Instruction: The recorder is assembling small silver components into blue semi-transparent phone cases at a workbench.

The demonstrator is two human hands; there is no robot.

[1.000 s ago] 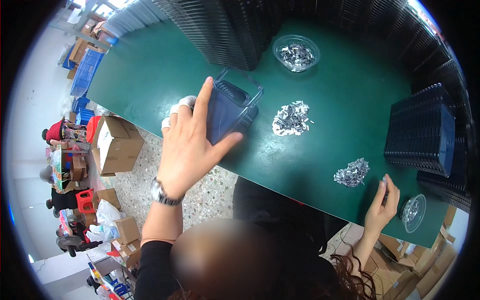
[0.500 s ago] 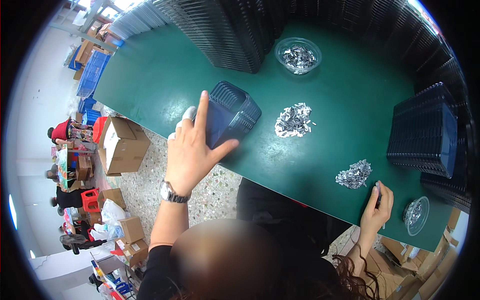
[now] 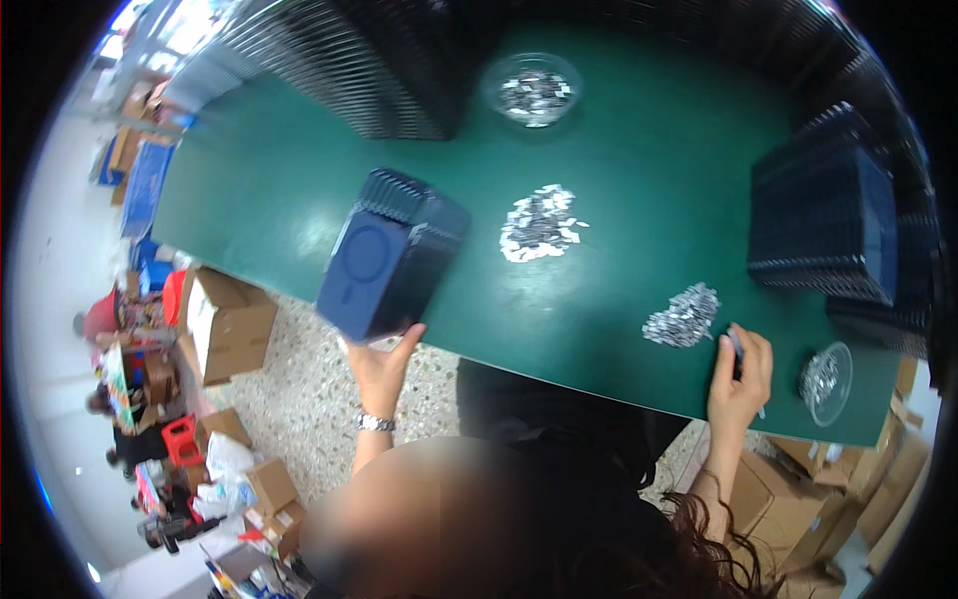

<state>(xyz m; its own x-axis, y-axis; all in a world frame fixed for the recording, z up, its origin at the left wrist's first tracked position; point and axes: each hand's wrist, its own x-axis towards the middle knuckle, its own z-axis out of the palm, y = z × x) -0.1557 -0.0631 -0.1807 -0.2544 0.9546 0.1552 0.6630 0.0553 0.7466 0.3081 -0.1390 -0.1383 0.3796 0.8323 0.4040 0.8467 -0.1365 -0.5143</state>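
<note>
Nearest me, my hands are well apart at the near edge of the surface (image 3: pixel 599 329); my left hand (image 3: pixel 384 364) is at the lower end of a short stack of dark blue phone cases (image 3: pixel 369 260), the thumb out along the near corner and most of the fingers hidden behind it, so I cannot tell how firmly they close; taking the stack by its end seems to leave the face with the ring mark uncovered and turned up towards me. My right hand (image 3: pixel 740 379) is closed on a small slim thing (image 3: pixel 736 344), thumb against fingertips, probably because it is too thin for a whole-hand hold; I cannot make out what it is.

Just beyond that hand lies a heap of grey bits (image 3: pixel 684 317), with a clear bowl (image 3: pixel 843 384) of similar bits off to its right; both sit close, it seems, for an easy pick; farther in, a black-and-white heap (image 3: pixel 542 225) lies loose, likely spread for fingertips, with another bowl (image 3: pixel 491 78) behind it; tall stacks of dark cases (image 3: pixel 379 70) stand along the far side, perhaps to leave the middle free.
</note>
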